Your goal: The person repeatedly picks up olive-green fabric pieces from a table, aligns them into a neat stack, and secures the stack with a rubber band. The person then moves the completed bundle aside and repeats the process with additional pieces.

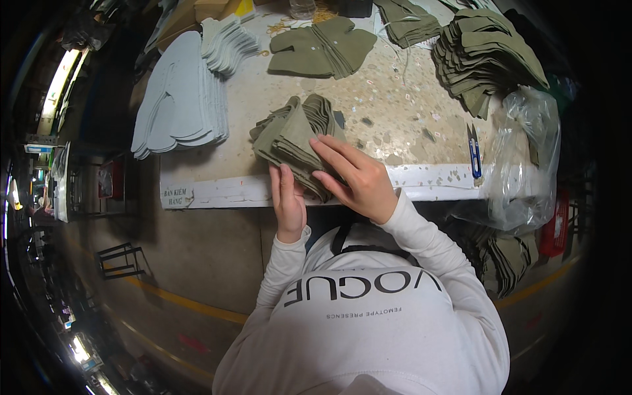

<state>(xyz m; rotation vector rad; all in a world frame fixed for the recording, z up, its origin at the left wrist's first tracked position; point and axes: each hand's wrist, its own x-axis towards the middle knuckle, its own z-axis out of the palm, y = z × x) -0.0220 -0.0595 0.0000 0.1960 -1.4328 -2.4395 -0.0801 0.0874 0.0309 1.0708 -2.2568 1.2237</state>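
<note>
At the table's front edge I hold a stack of olive-green cut fabric pieces (296, 135), its layers fanned and bent upward. My left hand (288, 203) grips the stack's near edge from below, with part of the fingers hidden under it. Across the top right of the stack lies my right hand (359, 176), its fingers stretched out and apart, fingertips touching the upper layers. Beyond the stack, another olive fabric pile (322, 49) lies flat on the table.
Light-grey cut pieces (178, 99) are piled at the left. A tall olive pile (487, 56) stands at the far right. Blue-handled thread snips (474, 155) lie near the right front edge, beside a clear plastic bag (526, 158). Small scraps are scattered over the worn tabletop (388, 105).
</note>
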